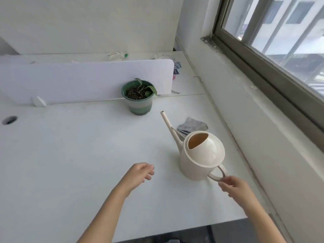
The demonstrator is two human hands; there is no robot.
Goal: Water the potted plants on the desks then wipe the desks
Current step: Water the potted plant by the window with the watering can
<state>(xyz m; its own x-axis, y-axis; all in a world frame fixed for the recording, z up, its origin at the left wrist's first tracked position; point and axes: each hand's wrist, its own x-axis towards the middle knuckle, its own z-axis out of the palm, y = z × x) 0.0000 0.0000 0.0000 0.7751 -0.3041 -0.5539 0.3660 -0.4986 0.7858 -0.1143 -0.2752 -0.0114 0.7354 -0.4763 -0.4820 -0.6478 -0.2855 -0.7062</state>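
Hands (140, 172) (233, 187), one on watering can (201, 158) handle; grey cloth (192, 127), divider (78, 79) beyond.

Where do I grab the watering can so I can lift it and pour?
Grip the watering can by its loop handle, coming from the near side, where the right hand pinches it. The loop sticks out opposite the long spout, which points toward the potted plant, so your fingers can curl through and tipping forward should pour.

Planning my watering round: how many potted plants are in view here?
1. The potted plant stands on the desk in front of the white divider, beyond the watering can. More may be hidden behind the divider.
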